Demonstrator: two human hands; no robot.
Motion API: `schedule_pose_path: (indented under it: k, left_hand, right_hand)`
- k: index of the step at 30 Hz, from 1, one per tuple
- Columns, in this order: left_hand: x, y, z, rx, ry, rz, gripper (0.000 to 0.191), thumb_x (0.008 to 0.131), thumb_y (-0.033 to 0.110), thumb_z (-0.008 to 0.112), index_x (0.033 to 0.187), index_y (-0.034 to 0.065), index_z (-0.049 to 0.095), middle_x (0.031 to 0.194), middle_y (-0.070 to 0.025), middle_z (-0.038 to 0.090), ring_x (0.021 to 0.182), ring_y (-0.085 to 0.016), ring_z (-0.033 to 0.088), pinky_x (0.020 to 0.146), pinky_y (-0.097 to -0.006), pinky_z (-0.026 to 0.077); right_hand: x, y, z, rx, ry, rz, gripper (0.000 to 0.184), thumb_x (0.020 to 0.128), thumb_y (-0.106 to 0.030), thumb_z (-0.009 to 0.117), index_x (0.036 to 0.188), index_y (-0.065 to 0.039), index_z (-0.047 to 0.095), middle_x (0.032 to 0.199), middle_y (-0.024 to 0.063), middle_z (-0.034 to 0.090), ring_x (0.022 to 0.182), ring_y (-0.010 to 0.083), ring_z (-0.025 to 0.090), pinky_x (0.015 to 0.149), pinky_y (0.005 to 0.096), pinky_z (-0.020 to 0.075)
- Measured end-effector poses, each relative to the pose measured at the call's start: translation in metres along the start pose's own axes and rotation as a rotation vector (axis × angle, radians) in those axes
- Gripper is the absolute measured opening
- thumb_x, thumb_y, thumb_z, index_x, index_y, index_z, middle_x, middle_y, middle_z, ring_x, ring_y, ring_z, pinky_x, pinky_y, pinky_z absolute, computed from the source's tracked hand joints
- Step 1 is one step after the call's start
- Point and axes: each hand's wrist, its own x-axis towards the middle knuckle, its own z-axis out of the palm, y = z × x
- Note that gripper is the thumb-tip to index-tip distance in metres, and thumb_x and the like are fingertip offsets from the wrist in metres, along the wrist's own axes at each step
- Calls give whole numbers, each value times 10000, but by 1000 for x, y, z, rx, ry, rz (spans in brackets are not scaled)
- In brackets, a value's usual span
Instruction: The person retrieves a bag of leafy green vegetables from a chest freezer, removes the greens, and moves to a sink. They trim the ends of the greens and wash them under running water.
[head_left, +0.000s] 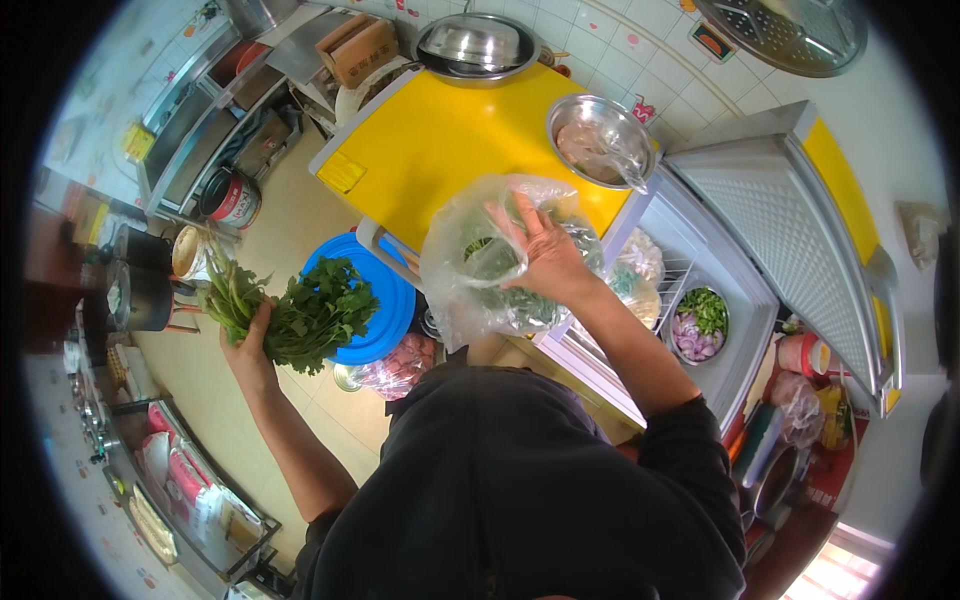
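Note:
My left hand (251, 341) grips a bunch of leafy green herbs (319, 315) by the stems, out to the left above the floor. The stems point up and away, and the leaves spread to the right. At the front edge of the yellow freezer lid (457, 135), my right hand (544, 255) holds a clear plastic bag (457, 285) near its mouth, with some fingers seen through the film. More greens show inside the bag, partly blurred by the plastic.
The freezer's right-hand lid (787, 195) stands raised; inside is a bowl of chopped greens and purple onion (699, 326). A steel bowl of raw meat (600, 142) sits on the yellow top. Below are a blue round lid (322, 262) and bagged meat (401, 367).

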Motion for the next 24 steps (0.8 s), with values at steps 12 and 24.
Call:
schedule_pose_path:
  k: [12,24]
  left_hand:
    - [4,-4,-3,-8,32,-24,183,835,87,680,976,-6,609,895,-55,646,844,-150,592,810,-278,448]
    - [16,-17,-11,-9,35,-82,223,816,102,703,996,-9,631,880,-53,661,807,-147,611,747,-272,475]
  right_hand:
    - [-6,29,-4,-152,489,-21,363,669,-63,719,1023,-140,694,978,155,644,884,295,623,827,397,492]
    - [22,95,48,522,349,406,282,917,-68,444,1164,-12,568,1065,229,648,988,386,625,867,422,483]
